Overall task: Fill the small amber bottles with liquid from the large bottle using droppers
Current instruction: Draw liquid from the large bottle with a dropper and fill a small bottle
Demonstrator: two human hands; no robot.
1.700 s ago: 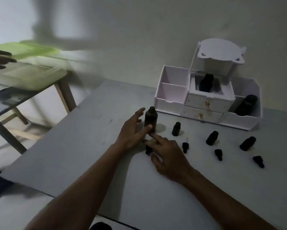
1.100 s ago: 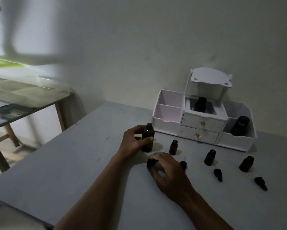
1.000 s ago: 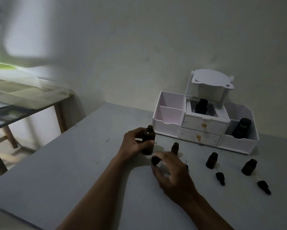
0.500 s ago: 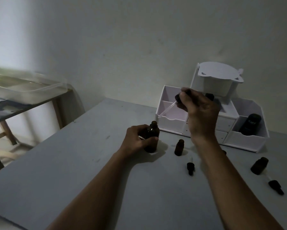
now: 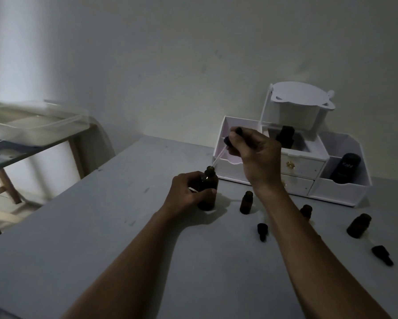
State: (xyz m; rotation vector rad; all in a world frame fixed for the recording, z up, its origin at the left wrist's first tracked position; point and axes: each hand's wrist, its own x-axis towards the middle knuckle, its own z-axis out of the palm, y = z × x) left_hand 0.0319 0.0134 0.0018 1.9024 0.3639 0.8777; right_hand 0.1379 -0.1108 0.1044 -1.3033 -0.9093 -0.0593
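Dropper (image 5: 225,147) pinched in right hand (image 5: 254,155), long axis slanted, glass tip pointing to 7 o'clock at the mouth of the upright large bottle (image 5: 207,192), which left hand (image 5: 186,194) wraps. On table (image 5: 101,226): 3 small amber bottles, 2 loose droppers at 4 o'clock

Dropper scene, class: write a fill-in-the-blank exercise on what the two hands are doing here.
1. The left hand grips the ____ bottle standing on the table.
2. The right hand holds a ____ by its black bulb.
3. The glass tip points at the bottle's ____.

Missing words: large; dropper; mouth
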